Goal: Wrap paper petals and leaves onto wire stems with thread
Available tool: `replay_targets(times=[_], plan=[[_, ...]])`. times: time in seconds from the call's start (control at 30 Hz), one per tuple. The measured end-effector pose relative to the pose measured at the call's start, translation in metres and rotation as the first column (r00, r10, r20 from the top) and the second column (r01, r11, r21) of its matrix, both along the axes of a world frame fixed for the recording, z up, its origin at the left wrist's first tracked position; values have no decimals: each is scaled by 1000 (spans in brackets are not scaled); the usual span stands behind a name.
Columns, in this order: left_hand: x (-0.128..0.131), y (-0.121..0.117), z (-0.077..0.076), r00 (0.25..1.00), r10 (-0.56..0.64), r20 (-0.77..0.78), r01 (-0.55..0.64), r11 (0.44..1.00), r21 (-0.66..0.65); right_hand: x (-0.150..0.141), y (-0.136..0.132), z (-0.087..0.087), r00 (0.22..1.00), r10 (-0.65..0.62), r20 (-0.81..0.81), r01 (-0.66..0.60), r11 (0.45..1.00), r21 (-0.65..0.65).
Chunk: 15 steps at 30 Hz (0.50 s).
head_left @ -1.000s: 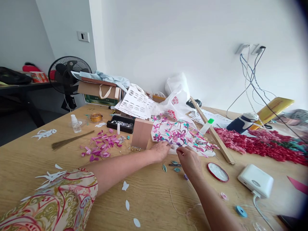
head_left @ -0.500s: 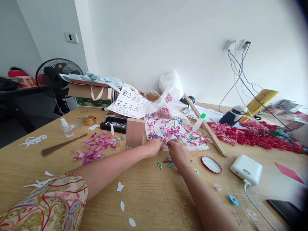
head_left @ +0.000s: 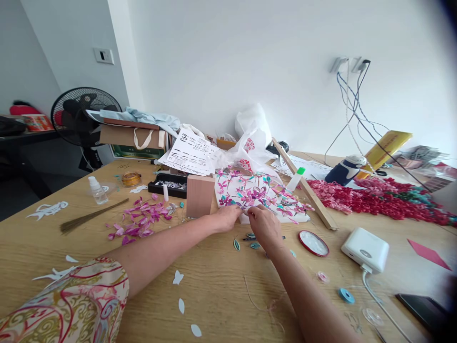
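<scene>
My left hand (head_left: 229,218) and my right hand (head_left: 264,225) meet at the front edge of a white slab (head_left: 298,219) covered with pink, purple and teal thread-like flowers (head_left: 255,194). Fingers of both hands are closed close together; what they pinch is too small and partly hidden to name. Left of my left hand a wooden block (head_left: 200,196) stands upright. Several teal leaf-shaped pieces (head_left: 236,245) lie on the table just in front of my hands, some partly covered by my right hand.
Pink petals (head_left: 141,221) and a black tray (head_left: 167,185) lie to the left. A green-capped bottle (head_left: 296,179) leans near a wooden bar (head_left: 317,205). Further right are a red-rimmed round dish (head_left: 313,243), a white corded device (head_left: 364,250) and red flower bunches (head_left: 371,197).
Both hands stay at the slab's front edge with almost the same finger pose. The whole view has shifted very slightly; nothing else visibly moved.
</scene>
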<state>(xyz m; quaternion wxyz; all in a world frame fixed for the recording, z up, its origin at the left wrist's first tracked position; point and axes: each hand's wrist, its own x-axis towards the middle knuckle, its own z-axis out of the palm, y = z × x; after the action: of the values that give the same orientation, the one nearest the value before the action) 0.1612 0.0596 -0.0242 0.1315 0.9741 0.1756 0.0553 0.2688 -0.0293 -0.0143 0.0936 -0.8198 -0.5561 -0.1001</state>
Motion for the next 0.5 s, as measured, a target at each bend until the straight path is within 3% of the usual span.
replay_targets(times=[0.5], plan=[[1, 1, -4, 999, -11, 38, 11, 1000, 19, -2, 3, -1, 1000, -4, 9, 5, 999, -34]])
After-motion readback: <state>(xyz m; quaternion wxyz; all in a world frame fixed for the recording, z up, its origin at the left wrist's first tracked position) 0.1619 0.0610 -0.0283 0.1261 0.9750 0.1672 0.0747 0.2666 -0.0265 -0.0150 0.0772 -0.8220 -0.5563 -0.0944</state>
